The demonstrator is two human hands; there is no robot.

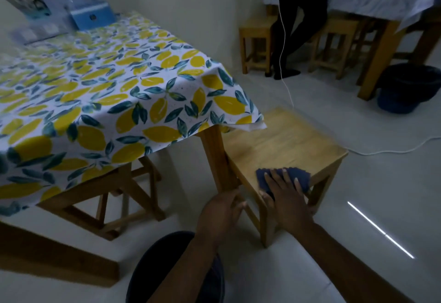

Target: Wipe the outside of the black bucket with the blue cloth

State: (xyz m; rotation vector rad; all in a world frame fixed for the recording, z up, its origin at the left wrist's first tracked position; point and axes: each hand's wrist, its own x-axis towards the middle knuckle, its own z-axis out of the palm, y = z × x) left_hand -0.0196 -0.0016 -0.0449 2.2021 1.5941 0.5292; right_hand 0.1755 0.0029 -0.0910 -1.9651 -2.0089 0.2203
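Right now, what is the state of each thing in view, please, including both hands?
blue cloth: lying flat on the stool, near its front edge, under the right hand.
right hand: open, fingers spread, pressing on the cloth.
left hand: open, empty, beside the stool corner.
black bucket: upright on the floor, partly hidden by the left forearm, untouched.
wooden stool: upright, beside the table leg.

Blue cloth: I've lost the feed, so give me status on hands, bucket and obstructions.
Right hand flat on blue cloth on wooden stool. Left hand empty, open, near the stool's edge. Black bucket on floor below, untouched. Nothing blocking.
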